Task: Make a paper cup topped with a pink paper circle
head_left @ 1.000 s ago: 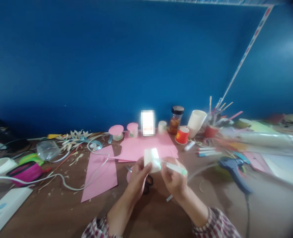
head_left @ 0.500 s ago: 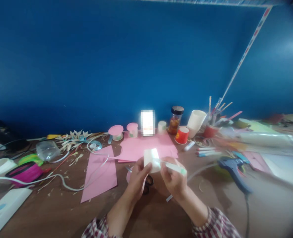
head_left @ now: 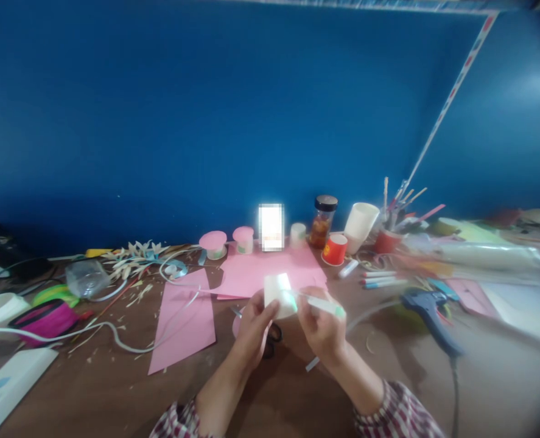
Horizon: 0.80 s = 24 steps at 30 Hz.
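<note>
My left hand (head_left: 254, 325) is closed around a small white paper cup (head_left: 276, 291) held over the table. A patch of green shows on the cup's right side, near its lower edge. In my right hand (head_left: 322, 322) I grip a white marker pen (head_left: 321, 304) with a green end, its other end pointing at the cup. The pen's tip is too blurred to tell whether it touches. Beneath my left hand lie scissors (head_left: 272, 344) with black handles, partly hidden, beside a bit of pink paper.
Pink sheets (head_left: 270, 271) lie ahead, with pink-topped cups (head_left: 213, 243) behind them. A lidded jar (head_left: 323, 225), a red cup (head_left: 334, 250) and a white cup (head_left: 361, 226) stand at the back right. A glue gun (head_left: 431, 319) lies right; a power strip (head_left: 11, 389) and cables lie left.
My right hand with the marker pen has shifted slightly right, away from the cup. More green shows on the cup's side. My left hand holds nearly still.
</note>
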Tool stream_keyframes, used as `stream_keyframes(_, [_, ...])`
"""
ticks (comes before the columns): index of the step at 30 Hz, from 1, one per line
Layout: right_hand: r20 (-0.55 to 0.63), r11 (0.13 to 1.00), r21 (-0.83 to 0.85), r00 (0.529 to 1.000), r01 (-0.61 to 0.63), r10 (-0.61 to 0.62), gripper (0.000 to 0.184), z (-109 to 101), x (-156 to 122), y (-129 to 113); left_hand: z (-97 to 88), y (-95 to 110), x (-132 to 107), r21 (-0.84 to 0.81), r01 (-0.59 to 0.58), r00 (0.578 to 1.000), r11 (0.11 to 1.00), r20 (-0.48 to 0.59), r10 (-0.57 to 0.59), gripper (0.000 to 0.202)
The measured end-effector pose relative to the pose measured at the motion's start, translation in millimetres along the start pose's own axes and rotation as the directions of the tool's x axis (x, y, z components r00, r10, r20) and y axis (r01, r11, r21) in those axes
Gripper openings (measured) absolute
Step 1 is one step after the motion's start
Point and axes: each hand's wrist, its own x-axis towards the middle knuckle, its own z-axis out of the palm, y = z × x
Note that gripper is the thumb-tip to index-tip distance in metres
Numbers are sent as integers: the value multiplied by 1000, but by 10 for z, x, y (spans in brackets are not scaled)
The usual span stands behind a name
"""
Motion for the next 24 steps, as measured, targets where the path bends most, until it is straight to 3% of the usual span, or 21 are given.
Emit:
stream_keyframes(10, [-8,1000,-7,1000,-6,6,15,6,3,15,1,-9,0,-36,19,999,999,-25,-20,38])
stream_keyframes(24, [-26,999,6,999,-41,41,16,-21,16,-24,-1,-13,-7,-29,1,1000,1000,27,0,38])
